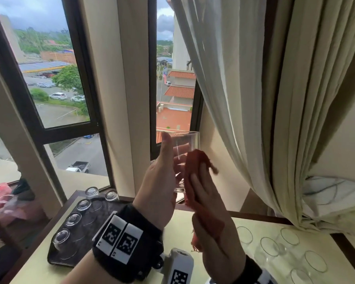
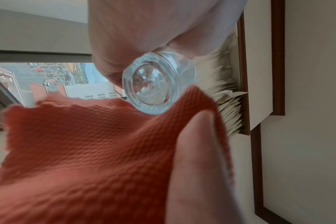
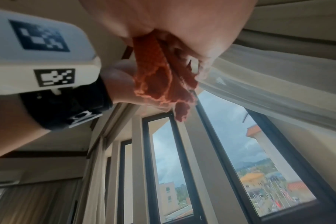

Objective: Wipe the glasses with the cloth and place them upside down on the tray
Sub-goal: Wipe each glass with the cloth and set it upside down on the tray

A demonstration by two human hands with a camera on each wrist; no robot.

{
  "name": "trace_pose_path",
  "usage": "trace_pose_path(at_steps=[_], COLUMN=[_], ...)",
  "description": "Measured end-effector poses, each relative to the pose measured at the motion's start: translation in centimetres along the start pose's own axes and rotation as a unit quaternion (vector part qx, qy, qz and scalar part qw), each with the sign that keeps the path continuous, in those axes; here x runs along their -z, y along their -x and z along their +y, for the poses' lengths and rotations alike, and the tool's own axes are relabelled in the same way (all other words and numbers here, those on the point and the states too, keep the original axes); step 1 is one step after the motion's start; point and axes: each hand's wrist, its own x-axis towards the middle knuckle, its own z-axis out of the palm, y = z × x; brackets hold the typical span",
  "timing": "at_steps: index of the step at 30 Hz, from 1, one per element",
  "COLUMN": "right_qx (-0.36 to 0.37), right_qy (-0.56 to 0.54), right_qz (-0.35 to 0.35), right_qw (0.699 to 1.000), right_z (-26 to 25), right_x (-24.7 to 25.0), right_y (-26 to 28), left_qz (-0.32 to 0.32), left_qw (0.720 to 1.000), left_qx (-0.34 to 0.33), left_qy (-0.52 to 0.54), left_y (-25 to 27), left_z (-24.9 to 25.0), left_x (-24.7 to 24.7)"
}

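Note:
My left hand (image 1: 162, 181) holds a clear glass (image 1: 186, 148) upright in the air in front of the window, thumb on the near side and fingers round the far side. My right hand (image 1: 205, 203) holds a red cloth (image 1: 197, 160) against the glass's right side. In the left wrist view the glass's thick base (image 2: 153, 84) faces the camera, with the cloth (image 2: 86, 144) under it and a right-hand finger (image 2: 197, 151) lying on the cloth. The right wrist view shows the cloth (image 3: 159, 75) bunched in my palm. A dark tray (image 1: 55, 259) lies on the table at lower left.
Several glasses (image 1: 74, 220) stand upside down on the tray. Several upright glasses (image 1: 289, 238) stand on the pale table (image 1: 39, 271) at lower right. A cream curtain (image 1: 254, 99) hangs on the right beside the window frame (image 1: 86, 78). Pink items (image 1: 0, 197) lie far left.

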Motion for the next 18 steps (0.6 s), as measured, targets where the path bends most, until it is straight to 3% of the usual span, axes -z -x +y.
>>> trace_pose_path(at_steps=[1, 2, 5, 7, 10, 13, 14, 15, 16, 17, 18], right_qx=[-0.004, -0.008, -0.031, -0.007, 0.063, 0.008, 0.048, 0.041, -0.027, -0.061, -0.077], right_qy=[0.022, 0.06, 0.027, 0.001, 0.076, 0.217, 0.218, 0.174, 0.091, 0.045, 0.037], right_qz=[0.049, 0.036, 0.078, 0.1, 0.026, 0.018, 0.033, 0.037, -0.011, -0.004, 0.05], right_qw=[0.999, 0.998, 0.996, 0.995, 0.995, 0.976, 0.974, 0.983, 0.995, 0.997, 0.995], right_z=[-0.2, -1.0, -2.4, -3.7, -4.3, -4.3, -3.2, -2.2, -2.1, -2.3, -1.8], right_x=[0.1, 0.2, 0.7, 1.2, 1.2, -0.9, -0.5, 0.2, 0.0, 0.1, 0.6], right_y=[1.4, 2.5, 0.7, -1.0, -2.6, -5.0, -4.5, -3.6, -1.9, 0.3, 2.0], left_qz=[-0.003, -0.003, -0.031, -0.031, -0.01, -0.016, -0.011, -0.001, 0.008, 0.014, 0.02], left_qw=[1.0, 1.0, 0.999, 0.999, 0.999, 0.999, 1.0, 1.0, 1.0, 1.0, 1.0], left_qx=[-0.009, -0.018, -0.024, -0.029, -0.025, 0.007, 0.013, 0.012, 0.007, -0.001, -0.007], left_qy=[-0.007, -0.008, 0.002, 0.001, 0.018, 0.03, 0.023, 0.012, 0.006, 0.003, 0.004], left_y=[-0.1, -0.1, 0.2, 0.4, 0.3, 0.2, 0.2, 0.0, -0.2, -0.3, -0.2], left_z=[0.0, 0.0, -0.4, -0.7, -1.0, -0.6, -0.4, -0.3, -0.4, -0.5, -0.5], left_x=[0.1, -0.1, -0.8, -1.4, -1.8, -1.5, -1.3, -1.0, -0.7, -0.6, -0.7])
